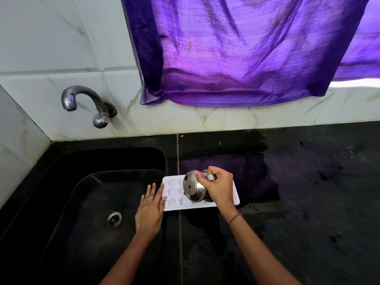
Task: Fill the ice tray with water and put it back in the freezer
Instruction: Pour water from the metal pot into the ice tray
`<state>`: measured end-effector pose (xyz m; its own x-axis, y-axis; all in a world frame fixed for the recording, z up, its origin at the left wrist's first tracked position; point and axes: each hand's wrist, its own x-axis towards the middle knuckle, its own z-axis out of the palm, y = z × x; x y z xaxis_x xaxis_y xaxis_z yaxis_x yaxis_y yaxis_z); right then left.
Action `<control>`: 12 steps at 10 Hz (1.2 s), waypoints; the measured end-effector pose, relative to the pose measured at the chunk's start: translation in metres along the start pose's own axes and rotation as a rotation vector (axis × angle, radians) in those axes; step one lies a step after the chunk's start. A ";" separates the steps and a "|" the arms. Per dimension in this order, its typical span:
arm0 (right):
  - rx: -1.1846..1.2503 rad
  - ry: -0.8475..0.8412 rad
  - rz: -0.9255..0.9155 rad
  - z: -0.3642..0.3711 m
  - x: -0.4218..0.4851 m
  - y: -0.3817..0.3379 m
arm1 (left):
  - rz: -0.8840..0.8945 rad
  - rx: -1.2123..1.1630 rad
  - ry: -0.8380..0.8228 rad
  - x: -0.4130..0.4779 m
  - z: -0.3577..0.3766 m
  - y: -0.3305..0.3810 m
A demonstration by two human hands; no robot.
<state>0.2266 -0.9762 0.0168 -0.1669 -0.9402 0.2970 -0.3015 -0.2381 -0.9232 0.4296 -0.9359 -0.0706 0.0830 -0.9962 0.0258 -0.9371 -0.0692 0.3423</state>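
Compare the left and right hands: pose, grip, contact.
Left hand lies flat, fingers straight; right hand is curled. Left hand holds nothing, its fingertips at the left edge of the ice tray; right hand grips a steel cup tipped above the tray. Left hand wears a ring, right wrist a bracelet. Both are at the tray.

Daylight comes through the purple curtain [246, 48], backlit and glowing violet; a strip of bare window [353, 83] at right is blown out white; the dark surface [318, 182] is dim, carrying a violet reflection and a dull sheen; the black sink [61, 202] holds little detail; the steel cup [194, 187] shows glare and slight blur; the tap [82, 95] bears soft highlights; tile joints on the wall [41, 48] bow toward the frame edges; centre focus adequate.
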 end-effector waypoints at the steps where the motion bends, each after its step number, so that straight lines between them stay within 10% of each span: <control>1: -0.033 -0.001 -0.024 -0.001 -0.002 0.000 | -0.003 0.010 -0.003 0.000 0.000 0.000; 12: -0.180 -0.044 -0.213 -0.001 -0.001 0.002 | -0.025 0.042 0.005 0.000 0.000 0.002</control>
<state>0.2251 -0.9751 0.0153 -0.0420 -0.8840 0.4656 -0.4881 -0.3885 -0.7816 0.4278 -0.9360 -0.0700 0.1085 -0.9939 0.0221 -0.9481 -0.0967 0.3029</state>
